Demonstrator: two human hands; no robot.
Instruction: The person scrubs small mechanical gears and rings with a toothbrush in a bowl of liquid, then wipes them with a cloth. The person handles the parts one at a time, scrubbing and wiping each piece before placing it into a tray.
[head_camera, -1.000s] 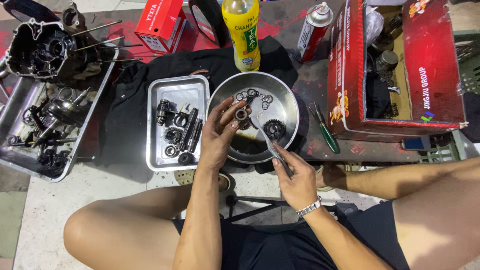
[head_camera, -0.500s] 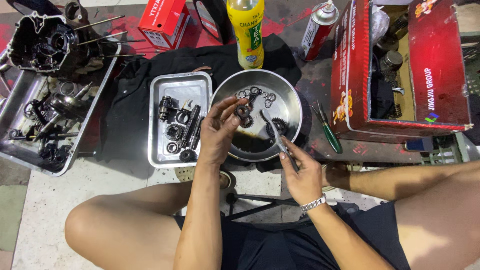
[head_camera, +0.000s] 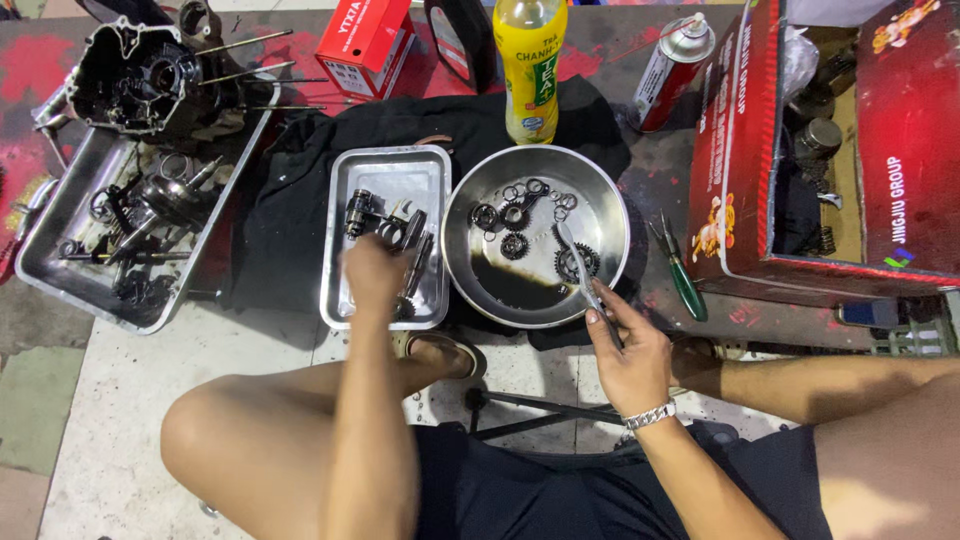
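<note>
The round steel bowl (head_camera: 536, 236) stood at the centre of the work area, with a pool of dark oil at its near side and several small gears (head_camera: 514, 245) and loose rings (head_camera: 548, 195) lying in it. The right hand (head_camera: 632, 352) rested at the near right rim of the bowl, fingers pinched around a slim metal tool (head_camera: 581, 276) whose tip reached into the bowl beside a larger gear (head_camera: 577, 262). The left hand (head_camera: 373, 272) was just left of the bowl, over the rectangular steel tray (head_camera: 389, 236), its back turned upward over the gears and shafts lying there; it was blurred, and whether it gripped any part could not be told.

Behind the bowl stood a yellow drink bottle (head_camera: 530, 66) on a black cloth (head_camera: 290, 190). Right of the bowl lay green-handled pliers (head_camera: 680, 268), then an open red cardboard box (head_camera: 830, 140) with a spray can (head_camera: 668, 72) behind. Far left of the bowl sat a large metal tray (head_camera: 90, 260) holding engine parts, with an engine crankcase (head_camera: 145, 85) at its far end. A small red box (head_camera: 368, 45) stood behind the rectangular tray.
</note>
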